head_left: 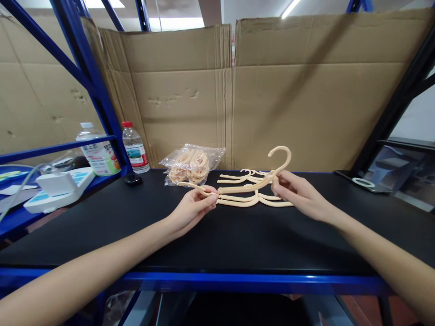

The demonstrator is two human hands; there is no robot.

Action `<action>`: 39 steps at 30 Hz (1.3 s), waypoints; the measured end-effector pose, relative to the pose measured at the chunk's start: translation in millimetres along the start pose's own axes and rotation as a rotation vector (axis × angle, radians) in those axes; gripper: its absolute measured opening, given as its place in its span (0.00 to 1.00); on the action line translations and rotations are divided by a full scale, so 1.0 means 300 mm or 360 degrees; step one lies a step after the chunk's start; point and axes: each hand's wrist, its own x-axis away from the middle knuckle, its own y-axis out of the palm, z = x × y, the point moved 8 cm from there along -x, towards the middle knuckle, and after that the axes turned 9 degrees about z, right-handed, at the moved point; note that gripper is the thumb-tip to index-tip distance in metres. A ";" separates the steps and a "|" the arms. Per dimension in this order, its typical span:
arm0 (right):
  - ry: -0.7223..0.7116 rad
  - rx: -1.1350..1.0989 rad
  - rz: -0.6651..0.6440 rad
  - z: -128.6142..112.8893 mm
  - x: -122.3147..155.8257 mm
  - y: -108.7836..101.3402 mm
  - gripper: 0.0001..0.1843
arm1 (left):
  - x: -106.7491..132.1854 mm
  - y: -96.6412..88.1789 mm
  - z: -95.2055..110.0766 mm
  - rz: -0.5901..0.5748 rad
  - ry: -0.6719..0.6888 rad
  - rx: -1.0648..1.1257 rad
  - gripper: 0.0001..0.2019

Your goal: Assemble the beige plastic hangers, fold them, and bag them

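Observation:
A cream plastic hanger (251, 184) with its hook up is held just above the black shelf top (238, 235). My left hand (195, 209) pinches the hanger's left arm end. My right hand (299, 192) grips it near the neck, below the hook. Under and behind it lie several more cream hangers (258, 201) flat on the shelf. A clear plastic bag (190, 164) holding more cream hanger parts sits to the left, behind my left hand.
Cardboard sheets (272, 99) stand along the back. Two bottles (135, 147) stand at the left by a blue rack post (98, 99). A small black object (132, 179) lies near them. A phone with a ring (363, 183) lies at the right.

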 end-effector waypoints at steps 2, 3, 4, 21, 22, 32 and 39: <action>-0.0007 0.0034 0.0094 0.013 0.018 0.000 0.13 | -0.005 0.004 0.005 -0.0052 0.0016 0.0034 0.11; -0.0025 0.0049 0.0122 0.016 0.025 0.000 0.14 | -0.006 0.009 0.006 -0.0092 0.0018 0.0043 0.11; -0.0043 0.0056 0.0141 0.017 0.030 0.000 0.15 | -0.005 0.015 0.007 -0.0135 0.0010 0.0047 0.11; -0.0291 0.0123 0.0264 -0.032 0.060 0.002 0.10 | 0.045 0.091 0.009 -0.0536 -0.0190 0.0090 0.11; -0.0322 0.0149 0.0270 -0.038 0.061 0.001 0.10 | 0.045 0.092 0.008 -0.0548 -0.0192 0.0101 0.11; -0.0586 0.0229 0.0341 -0.097 0.079 -0.002 0.10 | 0.045 0.094 0.005 -0.0588 -0.0203 0.0161 0.10; -0.0641 0.0284 0.0334 -0.101 0.087 0.009 0.10 | 0.040 0.089 0.003 -0.0543 -0.0173 0.0157 0.11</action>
